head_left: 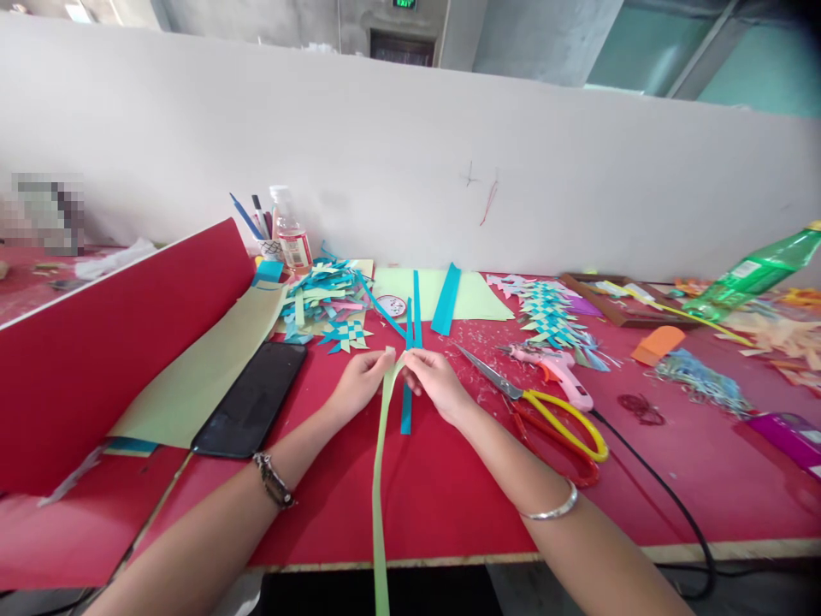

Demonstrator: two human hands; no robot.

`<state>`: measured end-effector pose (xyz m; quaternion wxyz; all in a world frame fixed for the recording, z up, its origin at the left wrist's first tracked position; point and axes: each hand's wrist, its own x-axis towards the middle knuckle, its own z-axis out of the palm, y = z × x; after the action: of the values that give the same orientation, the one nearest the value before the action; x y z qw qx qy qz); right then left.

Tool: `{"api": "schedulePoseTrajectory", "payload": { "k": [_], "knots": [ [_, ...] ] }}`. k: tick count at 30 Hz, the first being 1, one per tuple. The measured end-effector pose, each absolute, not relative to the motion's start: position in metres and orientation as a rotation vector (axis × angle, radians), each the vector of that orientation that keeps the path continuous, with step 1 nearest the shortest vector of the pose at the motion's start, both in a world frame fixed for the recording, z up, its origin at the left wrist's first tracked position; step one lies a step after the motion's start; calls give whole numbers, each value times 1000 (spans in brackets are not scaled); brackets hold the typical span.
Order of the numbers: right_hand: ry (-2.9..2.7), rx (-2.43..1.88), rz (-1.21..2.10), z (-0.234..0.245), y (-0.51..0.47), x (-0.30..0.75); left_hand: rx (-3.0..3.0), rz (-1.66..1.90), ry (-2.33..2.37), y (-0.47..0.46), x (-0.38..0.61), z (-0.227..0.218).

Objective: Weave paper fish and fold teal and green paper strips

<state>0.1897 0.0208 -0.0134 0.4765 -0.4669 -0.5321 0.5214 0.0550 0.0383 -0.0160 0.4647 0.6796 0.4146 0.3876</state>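
Observation:
A long pale green paper strip [380, 462] is pinched near its upper end between my left hand [367, 374] and my right hand [434, 376]. Both hands are closed, fingertips close together, and the strip's tail hangs over the table's front edge. Under and beyond my hands lie narrow blue paper strips [406, 411]. A small woven blue-and-green paper piece [346, 334] lies left of my fingers. To the right of my right hand rest scissors [532, 398] with yellow and red handles and a pink glue gun [558, 368].
A black phone [253, 398] and a green paper sheet [198, 376] lie left, by a standing red board [128, 342]. A heap of woven pieces [321, 291], a clear bottle [293, 235] and a pen cup [269, 248] stand behind. Far right leans a green bottle [757, 272].

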Motion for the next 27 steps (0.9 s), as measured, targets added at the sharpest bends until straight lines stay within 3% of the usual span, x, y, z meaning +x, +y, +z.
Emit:
{"api": "schedulePoseTrajectory", "payload": {
  "k": [12, 20, 27],
  "knots": [
    [-1329, -1157, 1297, -12, 19, 187, 1729, 890, 776, 33, 57, -9],
    [-1311, -1160, 1262, -13, 20, 186, 1678, 1042, 1052, 34, 57, -11],
    [-1266, -1148, 1213, -15, 22, 189, 1724, 921, 1027, 34, 57, -14]
  ]
}}
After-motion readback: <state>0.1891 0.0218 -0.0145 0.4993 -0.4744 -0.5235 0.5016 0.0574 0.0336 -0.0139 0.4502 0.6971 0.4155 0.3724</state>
